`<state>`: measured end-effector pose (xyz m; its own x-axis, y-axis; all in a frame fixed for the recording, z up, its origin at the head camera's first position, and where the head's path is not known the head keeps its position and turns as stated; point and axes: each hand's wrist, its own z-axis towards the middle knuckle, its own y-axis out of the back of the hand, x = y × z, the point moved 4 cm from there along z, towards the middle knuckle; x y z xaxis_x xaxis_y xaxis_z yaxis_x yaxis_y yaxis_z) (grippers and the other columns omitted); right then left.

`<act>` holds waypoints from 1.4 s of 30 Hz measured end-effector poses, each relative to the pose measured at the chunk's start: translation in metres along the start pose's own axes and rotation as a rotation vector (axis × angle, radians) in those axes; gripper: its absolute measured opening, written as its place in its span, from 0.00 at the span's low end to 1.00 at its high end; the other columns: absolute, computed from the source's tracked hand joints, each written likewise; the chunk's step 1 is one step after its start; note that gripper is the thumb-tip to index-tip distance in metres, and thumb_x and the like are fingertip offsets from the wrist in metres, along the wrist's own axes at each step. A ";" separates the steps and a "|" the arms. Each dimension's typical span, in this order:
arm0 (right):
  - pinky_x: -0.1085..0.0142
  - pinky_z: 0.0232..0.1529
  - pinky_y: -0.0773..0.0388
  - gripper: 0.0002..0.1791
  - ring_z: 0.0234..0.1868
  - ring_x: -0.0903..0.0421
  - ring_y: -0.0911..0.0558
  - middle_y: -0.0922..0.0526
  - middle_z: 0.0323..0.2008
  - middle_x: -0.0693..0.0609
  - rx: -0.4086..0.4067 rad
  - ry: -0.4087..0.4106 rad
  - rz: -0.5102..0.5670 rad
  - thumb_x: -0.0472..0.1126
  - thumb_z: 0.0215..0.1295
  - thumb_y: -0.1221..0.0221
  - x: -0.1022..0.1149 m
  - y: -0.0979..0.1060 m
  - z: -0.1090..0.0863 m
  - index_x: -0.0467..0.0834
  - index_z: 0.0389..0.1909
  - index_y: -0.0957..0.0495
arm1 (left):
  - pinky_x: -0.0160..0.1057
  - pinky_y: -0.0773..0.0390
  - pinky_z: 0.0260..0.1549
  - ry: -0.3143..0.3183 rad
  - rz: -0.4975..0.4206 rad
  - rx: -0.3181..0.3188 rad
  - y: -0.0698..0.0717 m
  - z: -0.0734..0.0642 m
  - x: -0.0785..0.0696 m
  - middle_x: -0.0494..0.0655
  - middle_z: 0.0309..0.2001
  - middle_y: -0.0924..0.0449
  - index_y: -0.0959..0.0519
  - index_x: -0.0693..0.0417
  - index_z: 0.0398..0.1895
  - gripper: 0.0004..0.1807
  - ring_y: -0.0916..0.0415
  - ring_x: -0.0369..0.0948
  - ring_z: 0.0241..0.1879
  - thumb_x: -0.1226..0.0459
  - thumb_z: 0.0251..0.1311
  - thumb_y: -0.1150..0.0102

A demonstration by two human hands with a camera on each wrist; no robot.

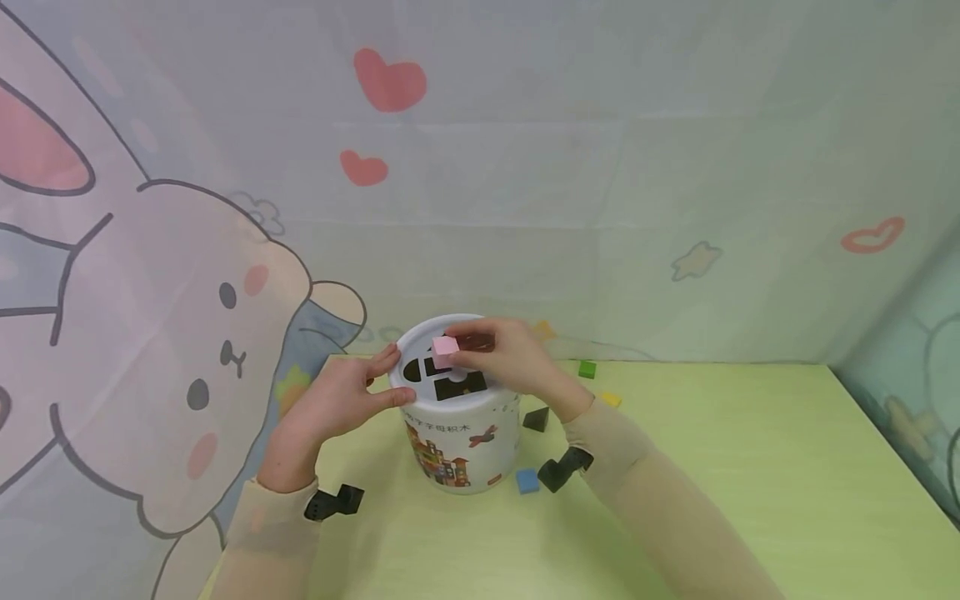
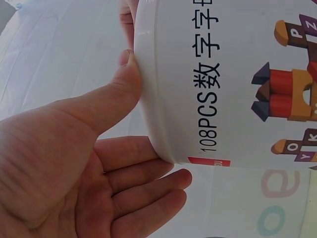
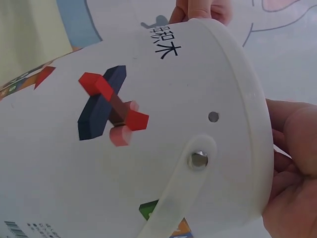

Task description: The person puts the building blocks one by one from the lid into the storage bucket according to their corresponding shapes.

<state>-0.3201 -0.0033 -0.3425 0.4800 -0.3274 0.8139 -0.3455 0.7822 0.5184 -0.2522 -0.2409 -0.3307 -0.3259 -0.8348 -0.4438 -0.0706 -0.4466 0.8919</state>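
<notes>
- Here's the right hand [image 1: 510, 354], mid-frame, pinching the pink block [image 1: 444, 352] right at the lid [image 1: 420, 350], forearm slanting up from lower right!
- Left hand [image 1: 345, 396], left of centre, spreads thumb and fingers, touching the rim; forearm rises from lower left.
- Between them, the white bucket [image 1: 457, 446] stands upright.
- Blue block [image 1: 527, 481], lower centre, sits beside it on the surface [image 1: 735, 467].

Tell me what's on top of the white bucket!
A white lid with dark holes. The left hand touches its edge; the right hand pinches a pink block over it, hiding some of the lid.
</notes>
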 end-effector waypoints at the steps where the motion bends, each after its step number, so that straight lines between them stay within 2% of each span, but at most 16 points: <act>1: 0.60 0.60 0.17 0.23 0.56 0.56 0.12 0.11 0.57 0.52 0.003 -0.002 -0.005 0.45 0.71 0.28 0.001 -0.001 0.002 0.45 0.65 0.15 | 0.61 0.20 0.60 0.000 -0.003 -0.002 0.000 0.000 0.000 0.56 0.77 0.36 0.35 0.59 0.80 0.45 0.26 0.61 0.69 0.47 0.69 0.28; 8: 0.62 0.57 0.16 0.22 0.53 0.57 0.12 0.10 0.54 0.53 -0.007 -0.022 -0.018 0.45 0.71 0.27 0.001 -0.005 0.012 0.45 0.63 0.14 | 0.62 0.21 0.60 -0.002 -0.009 -0.007 0.002 -0.001 0.000 0.56 0.77 0.35 0.35 0.60 0.80 0.45 0.27 0.61 0.70 0.46 0.69 0.29; 15: 0.62 0.57 0.16 0.22 0.55 0.54 0.11 0.11 0.56 0.49 0.019 -0.027 0.016 0.41 0.71 0.28 0.004 -0.007 0.012 0.41 0.63 0.15 | 0.62 0.20 0.59 -0.004 0.000 -0.005 0.004 -0.002 0.000 0.58 0.76 0.35 0.35 0.60 0.80 0.45 0.27 0.61 0.70 0.46 0.70 0.30; 18: 0.62 0.57 0.16 0.21 0.55 0.53 0.11 0.11 0.55 0.48 0.021 -0.039 -0.003 0.40 0.71 0.28 0.005 -0.008 0.012 0.42 0.63 0.14 | 0.61 0.20 0.59 -0.005 0.003 -0.006 0.005 -0.001 0.001 0.58 0.76 0.34 0.36 0.59 0.81 0.45 0.26 0.61 0.69 0.46 0.70 0.30; 31: 0.64 0.53 0.15 0.19 0.51 0.56 0.11 0.10 0.51 0.50 0.033 0.007 -0.026 0.41 0.70 0.27 0.007 -0.009 0.012 0.42 0.59 0.13 | 0.62 0.21 0.60 -0.002 -0.007 -0.003 0.006 -0.002 -0.001 0.57 0.78 0.37 0.35 0.59 0.81 0.45 0.27 0.61 0.69 0.45 0.70 0.31; 42: 0.64 0.58 0.17 0.21 0.56 0.51 0.12 0.11 0.55 0.43 0.040 -0.005 -0.027 0.39 0.71 0.28 0.004 -0.007 0.007 0.37 0.62 0.15 | 0.62 0.21 0.61 0.004 -0.007 0.013 0.001 -0.002 0.000 0.57 0.79 0.38 0.36 0.60 0.81 0.45 0.26 0.62 0.68 0.46 0.70 0.31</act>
<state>-0.3219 -0.0141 -0.3415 0.4857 -0.3509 0.8006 -0.3645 0.7512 0.5503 -0.2506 -0.2418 -0.3301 -0.3216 -0.8328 -0.4506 -0.0855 -0.4484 0.8897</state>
